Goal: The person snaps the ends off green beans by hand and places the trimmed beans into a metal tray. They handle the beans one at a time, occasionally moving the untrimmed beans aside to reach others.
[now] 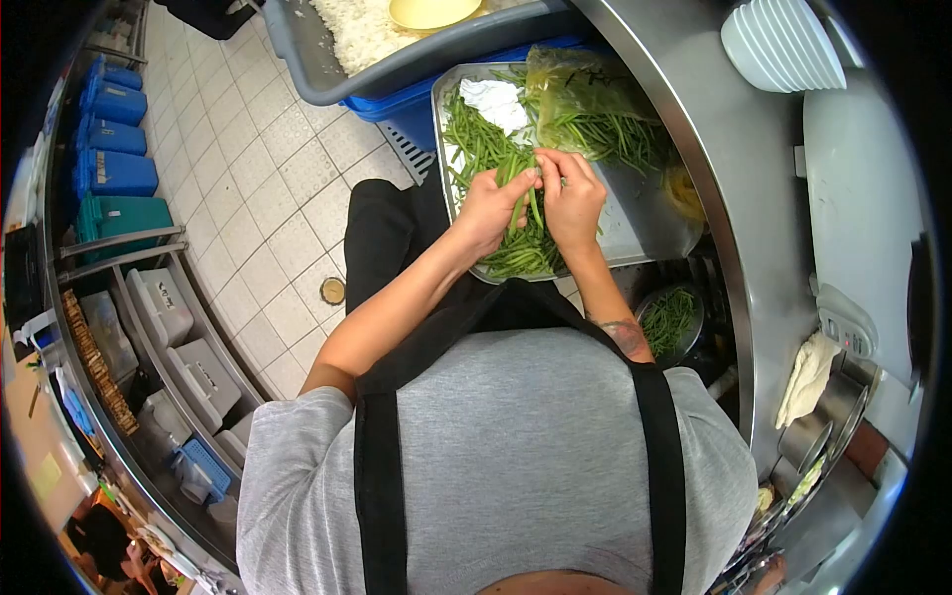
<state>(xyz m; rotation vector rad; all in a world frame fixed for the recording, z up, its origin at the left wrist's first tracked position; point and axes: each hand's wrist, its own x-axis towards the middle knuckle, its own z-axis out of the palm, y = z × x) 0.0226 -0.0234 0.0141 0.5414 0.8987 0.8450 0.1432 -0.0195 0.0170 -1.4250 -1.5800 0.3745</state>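
Over a metal tray point(623, 260) of long green vegetable stems point(526, 250), my two hands meet. My left hand point(489, 206) is wrapped round several stems, its thumb pointing to the right. Close against it, my right hand point(572, 198) pinches at the upper end of the same stems, its fingers curled. A crumpled white paper point(496, 105) lies among the stems at the tray's upper left. Behind my right hand, a clear yellowish plastic bag point(585, 84) rests over more stems.
A grey tub of white rice point(367, 40) with a yellow bowl point(433, 12) stands beyond the tray. A steel counter edge point(709, 188) curves along the right, with stacked white bowls point(778, 45) on it. Below it, a metal bowl point(671, 322) holds cut greens. Lidded bins point(124, 174) stand at the left.
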